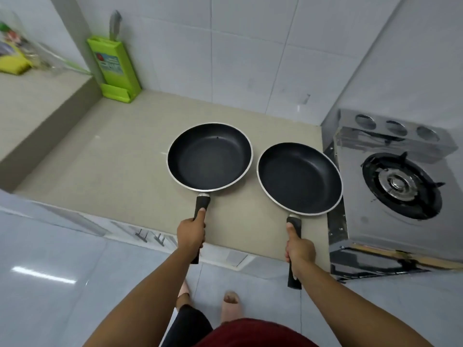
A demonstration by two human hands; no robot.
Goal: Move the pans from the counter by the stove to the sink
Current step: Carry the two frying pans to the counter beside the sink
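Observation:
Two black non-stick frying pans with silver rims are over the beige counter (112,159), side by side. My left hand (191,232) grips the black handle of the left pan (209,156). My right hand (299,249) grips the handle of the right pan (299,177), whose rim reaches just over the stove's left edge. Both pans are empty, with their handles pointing back toward me over the counter's front edge. Whether the pans rest on the counter or hover just above it I cannot tell. No sink is in view.
A steel gas stove (390,196) with a black burner stands right of the counter. A green knife block (116,68) leans on the tiled back wall. A raised ledge at left carries a yellow pack (12,62) and clutter. My feet are on the pale floor tiles below.

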